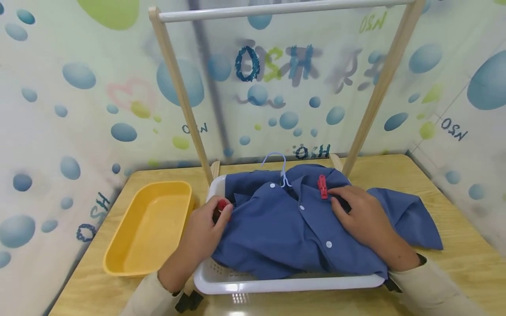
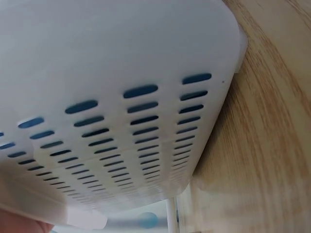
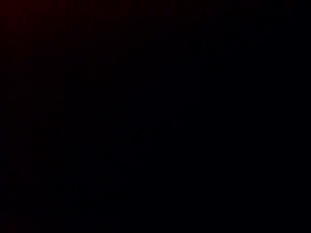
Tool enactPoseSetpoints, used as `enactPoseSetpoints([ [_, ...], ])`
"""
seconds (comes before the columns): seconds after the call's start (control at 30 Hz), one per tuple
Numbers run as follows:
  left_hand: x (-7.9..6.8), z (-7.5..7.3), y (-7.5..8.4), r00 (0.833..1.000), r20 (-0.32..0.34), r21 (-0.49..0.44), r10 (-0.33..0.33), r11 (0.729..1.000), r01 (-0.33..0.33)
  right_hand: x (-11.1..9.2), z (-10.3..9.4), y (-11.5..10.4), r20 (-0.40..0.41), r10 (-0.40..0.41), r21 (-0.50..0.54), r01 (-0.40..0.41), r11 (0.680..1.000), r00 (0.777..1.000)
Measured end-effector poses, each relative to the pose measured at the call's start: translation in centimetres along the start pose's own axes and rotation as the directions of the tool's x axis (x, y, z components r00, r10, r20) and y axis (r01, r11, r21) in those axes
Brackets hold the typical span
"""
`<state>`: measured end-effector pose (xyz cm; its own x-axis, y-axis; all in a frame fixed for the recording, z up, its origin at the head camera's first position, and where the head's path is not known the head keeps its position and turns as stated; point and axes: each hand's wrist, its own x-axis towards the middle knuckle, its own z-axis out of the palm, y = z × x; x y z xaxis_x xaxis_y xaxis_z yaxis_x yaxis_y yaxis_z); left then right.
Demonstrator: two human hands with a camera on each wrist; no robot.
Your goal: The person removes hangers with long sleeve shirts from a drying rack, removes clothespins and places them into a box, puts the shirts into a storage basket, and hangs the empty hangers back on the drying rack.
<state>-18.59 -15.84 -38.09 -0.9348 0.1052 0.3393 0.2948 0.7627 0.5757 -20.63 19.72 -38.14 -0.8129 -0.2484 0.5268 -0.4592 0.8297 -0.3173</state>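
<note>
A blue button-up shirt [image 1: 272,219] lies heaped in a white basket [image 1: 237,287], one sleeve hanging over the right side. A pale blue hanger [image 1: 283,169] sticks up at its collar. My left hand [image 1: 201,228] is at the basket's left rim, pinching a small red clothespin [image 1: 222,205] that the fingers partly cover. Another red clothespin [image 1: 322,187] lies on the shirt's right chest. My right hand [image 1: 365,217] rests on the shirt, loosely bent, with its fingertips right beside that clothespin. In the left wrist view, the basket's slotted wall [image 2: 112,53] fills much of the frame.
A yellow tray [image 1: 148,228] stands left of the basket on the wooden table [image 1: 454,215]. Behind the basket rises a rack with wooden posts [image 1: 179,87] and a white crossbar [image 1: 284,8]. A patterned wall backs the table. The right wrist view is almost wholly black.
</note>
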Motion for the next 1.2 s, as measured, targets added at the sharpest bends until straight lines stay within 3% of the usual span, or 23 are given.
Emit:
enactPoseSetpoints([
  [0.2,-1.0,0.5,-0.4,0.999,0.040,0.011,-0.033,0.999,0.033,-1.4,0.9,-0.1,0.025,0.033,0.012,-0.034,0.999,0.999],
  [0.4,-1.4,0.8,-0.4,0.998,0.053,0.030,-0.023,0.999,0.021,-2.2,1.5,0.3,-0.009,0.021,0.020,-0.021,1.000,1.000],
  [0.97,-0.7,0.1,-0.1,1.000,0.027,0.051,-0.006,0.999,0.004,-0.5,0.7,-0.1,-0.056,-0.013,-0.037,0.011,0.999,0.998],
  [1.2,-0.3,-0.2,0.0,1.000,0.000,0.060,0.009,0.998,-0.009,0.0,0.1,-0.4,-0.004,0.017,-0.057,-0.017,0.998,1.000],
])
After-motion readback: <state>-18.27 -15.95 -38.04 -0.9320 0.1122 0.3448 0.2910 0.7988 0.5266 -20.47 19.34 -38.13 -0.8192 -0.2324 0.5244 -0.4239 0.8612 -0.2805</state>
